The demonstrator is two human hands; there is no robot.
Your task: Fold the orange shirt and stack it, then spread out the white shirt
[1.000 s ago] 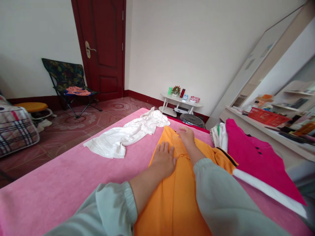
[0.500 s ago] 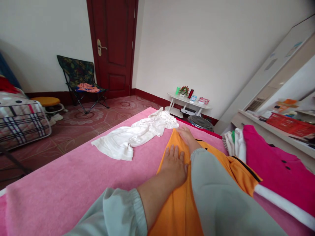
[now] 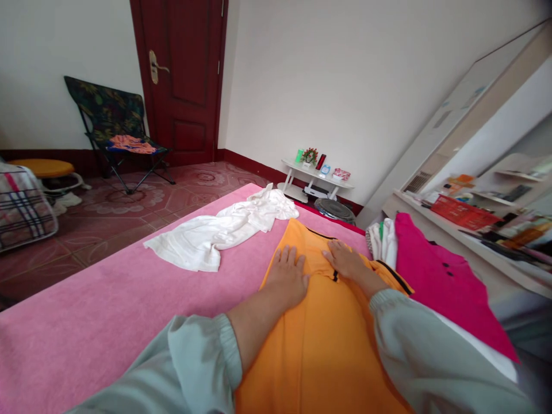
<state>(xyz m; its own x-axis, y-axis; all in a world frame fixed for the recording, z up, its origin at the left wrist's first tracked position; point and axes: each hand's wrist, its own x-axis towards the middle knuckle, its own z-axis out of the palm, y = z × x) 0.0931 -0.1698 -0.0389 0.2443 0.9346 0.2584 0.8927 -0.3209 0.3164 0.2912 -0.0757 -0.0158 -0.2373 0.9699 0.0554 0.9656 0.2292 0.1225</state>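
One orange garment [image 3: 332, 345] lies at lower centre, one crumpled white garment [image 3: 228, 227] left of centre on the pink cover [image 3: 107, 310], and one magenta garment [image 3: 452, 305] at right. The orange garment is directly beneath the left hand [image 3: 287, 279], flat along its left edge, fingers slightly apart, and the right hand [image 3: 345, 261], laid flat and seemingly clasping nothing, though its palm is hidden.

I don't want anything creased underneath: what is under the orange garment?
The pink cover shows along the left edge of the orange garment, so it seems to lie beneath. Anything else there is covered and cannot be seen.
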